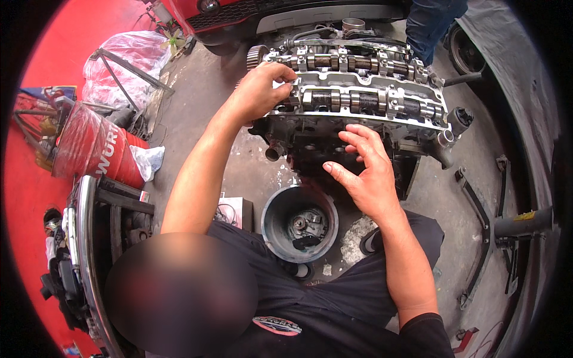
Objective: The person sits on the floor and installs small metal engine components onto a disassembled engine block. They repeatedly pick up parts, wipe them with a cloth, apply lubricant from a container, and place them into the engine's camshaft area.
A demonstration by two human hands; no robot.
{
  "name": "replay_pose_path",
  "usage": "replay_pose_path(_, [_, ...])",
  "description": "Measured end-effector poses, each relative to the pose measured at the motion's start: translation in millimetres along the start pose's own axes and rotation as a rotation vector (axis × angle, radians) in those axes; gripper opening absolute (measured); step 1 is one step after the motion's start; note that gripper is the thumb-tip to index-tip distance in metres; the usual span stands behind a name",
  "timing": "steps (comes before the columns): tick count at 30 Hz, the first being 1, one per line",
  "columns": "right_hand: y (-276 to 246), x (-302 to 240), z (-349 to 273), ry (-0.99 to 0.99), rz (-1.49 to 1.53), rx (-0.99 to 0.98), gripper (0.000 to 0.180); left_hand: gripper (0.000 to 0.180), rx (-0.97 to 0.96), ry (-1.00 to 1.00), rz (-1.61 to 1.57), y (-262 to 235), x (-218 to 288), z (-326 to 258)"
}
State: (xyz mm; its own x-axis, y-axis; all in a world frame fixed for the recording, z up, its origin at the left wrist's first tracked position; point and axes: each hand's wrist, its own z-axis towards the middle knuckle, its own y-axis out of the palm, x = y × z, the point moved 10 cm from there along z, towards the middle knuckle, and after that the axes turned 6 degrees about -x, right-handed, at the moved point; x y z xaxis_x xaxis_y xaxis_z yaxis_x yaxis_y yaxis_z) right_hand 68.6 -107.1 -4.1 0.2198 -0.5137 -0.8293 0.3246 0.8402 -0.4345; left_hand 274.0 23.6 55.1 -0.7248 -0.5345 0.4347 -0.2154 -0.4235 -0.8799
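A metal cylinder head with two camshafts lies on the concrete floor in front of me. My left hand curls over its left end beside the nearer camshaft, close to a toothed sprocket. My right hand rests with spread fingers against the dark near side of the head, holding nothing. A round grey bucket with small metal parts inside stands just below the head, between my arms.
A red drum and a plastic-wrapped bundle sit at the left. A chrome bumper lies at the lower left. Another person's jeans-clad legs stand behind the head. Metal bars lie at the right, and a red car front is at the top.
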Motion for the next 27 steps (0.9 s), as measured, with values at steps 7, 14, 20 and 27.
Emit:
replay_pose_path(7, [-4,1,1,0.009,0.003,0.009,0.057,0.028,-0.021,-0.08,-0.028,1,0,-3])
replay_pose_path(14, [-5,2,-2,0.008,-0.005,0.003,0.054,0.02,0.059,-0.052,-0.017,2,0,-7])
replay_pose_path(20, [-6,-2,-1,0.017,-0.005,0.008,0.049,0.013,0.122,0.206,0.096,4,15,-15])
replay_pose_path(27, [2,-3,-5,0.013,-0.023,-0.007,0.045,0.015,0.115,0.079,0.124,3,16,-11])
